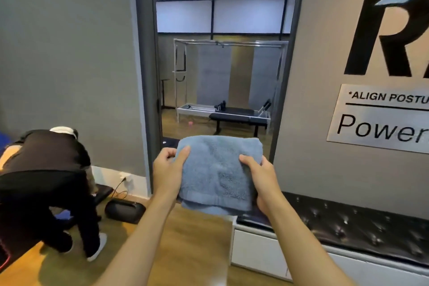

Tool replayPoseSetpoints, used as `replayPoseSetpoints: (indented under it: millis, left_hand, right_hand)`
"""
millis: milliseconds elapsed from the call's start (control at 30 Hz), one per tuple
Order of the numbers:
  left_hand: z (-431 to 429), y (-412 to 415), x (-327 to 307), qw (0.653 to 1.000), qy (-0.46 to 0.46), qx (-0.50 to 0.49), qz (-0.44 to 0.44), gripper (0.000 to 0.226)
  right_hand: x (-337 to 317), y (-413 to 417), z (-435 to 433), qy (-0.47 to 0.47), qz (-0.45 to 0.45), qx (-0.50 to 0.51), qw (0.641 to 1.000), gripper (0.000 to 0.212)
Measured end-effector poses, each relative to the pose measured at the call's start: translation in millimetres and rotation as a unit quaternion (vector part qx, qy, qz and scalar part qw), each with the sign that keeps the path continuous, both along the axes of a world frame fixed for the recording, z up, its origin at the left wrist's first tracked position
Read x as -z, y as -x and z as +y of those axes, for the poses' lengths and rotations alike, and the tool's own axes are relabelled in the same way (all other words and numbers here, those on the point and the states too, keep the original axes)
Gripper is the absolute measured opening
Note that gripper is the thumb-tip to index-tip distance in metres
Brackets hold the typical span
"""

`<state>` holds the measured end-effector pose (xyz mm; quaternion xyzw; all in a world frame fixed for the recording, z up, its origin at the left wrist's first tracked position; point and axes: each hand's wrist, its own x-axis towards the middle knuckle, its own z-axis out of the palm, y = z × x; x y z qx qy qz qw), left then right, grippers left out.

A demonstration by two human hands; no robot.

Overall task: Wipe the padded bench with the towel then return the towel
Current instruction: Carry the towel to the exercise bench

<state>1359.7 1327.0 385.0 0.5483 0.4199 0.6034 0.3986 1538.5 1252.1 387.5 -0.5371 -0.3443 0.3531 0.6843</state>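
Your left hand [168, 169] & right hand [262, 179] grip the towel [218, 174] by its sides. Keep it folded flat, wipe the padded bench [348, 223] w/ long overlapping strokes imo.

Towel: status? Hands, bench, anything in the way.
Left hand and right hand grip folded blue towel, held up. Padded bench below right, towel not on it. Person bent over far left, off the path.
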Motion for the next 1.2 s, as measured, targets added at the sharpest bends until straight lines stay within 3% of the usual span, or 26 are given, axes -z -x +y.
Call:
replayPoseSetpoints:
  millis: [333, 800, 1200]
  left_hand:
    - [346, -142, 26, 0.998, 0.011, 0.054, -0.044, 0.029]
    - [828, -305, 39, 0.998, 0.014, 0.056, -0.026, 0.028]
    - [1183, -503, 36, 0.990, 0.016, 0.133, -0.038, 0.034]
  right_hand:
    - [18, -132, 332, 0.006, 0.009, 0.055, 0.998, 0.019]
    - [29, -287, 809, 0.012, 0.023, 0.094, 0.995, 0.018]
    - [21, -471, 1142, 0.007, 0.010, 0.145, 0.989, 0.016]
